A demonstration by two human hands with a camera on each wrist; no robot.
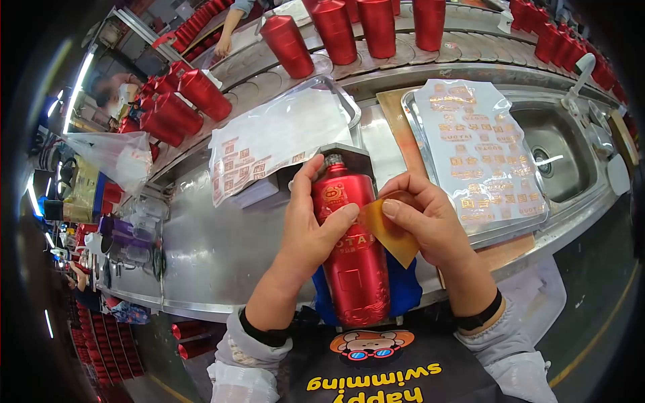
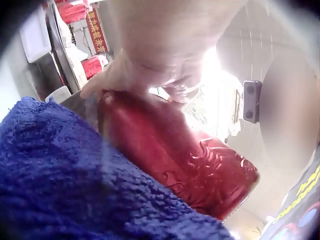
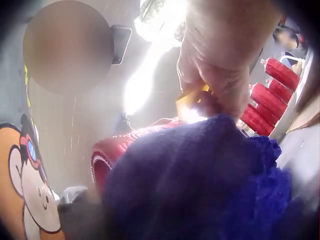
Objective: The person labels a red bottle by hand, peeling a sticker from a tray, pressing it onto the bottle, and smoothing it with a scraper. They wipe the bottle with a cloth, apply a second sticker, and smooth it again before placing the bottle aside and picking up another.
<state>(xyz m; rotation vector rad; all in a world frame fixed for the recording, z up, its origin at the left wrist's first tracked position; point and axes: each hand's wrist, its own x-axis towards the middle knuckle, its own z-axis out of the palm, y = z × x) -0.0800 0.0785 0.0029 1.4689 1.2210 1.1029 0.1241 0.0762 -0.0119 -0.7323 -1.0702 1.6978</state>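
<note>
A red metallic bottle (image 1: 355, 289) with gold lettering and a dark neck lies on a blue towel (image 1: 406, 290), its neck pointing away from me. My left hand (image 1: 302, 225) grips the bottle's upper left side, the thumb across its front beside the gold print. Between thumb and fingers, my right hand (image 1: 433, 218) pinches an amber translucent sheet (image 1: 398, 245) with a pointed corner, close against the bottle's right side. In the left wrist view the bottle (image 2: 175, 150) shows its embossed lower body. The amber sheet (image 3: 187, 104) appears partly hidden under the hand in the right wrist view.
White decal sheets (image 1: 285, 138) lie on a metal tray at the left. Another printed sheet (image 1: 474, 151) covers a tray at the right, beside a steel sink (image 1: 561, 154). Red bottles (image 1: 332, 33) stand along a conveyor (image 1: 470, 47) behind. Another person's arm (image 1: 232, 27) reaches in at the back.
</note>
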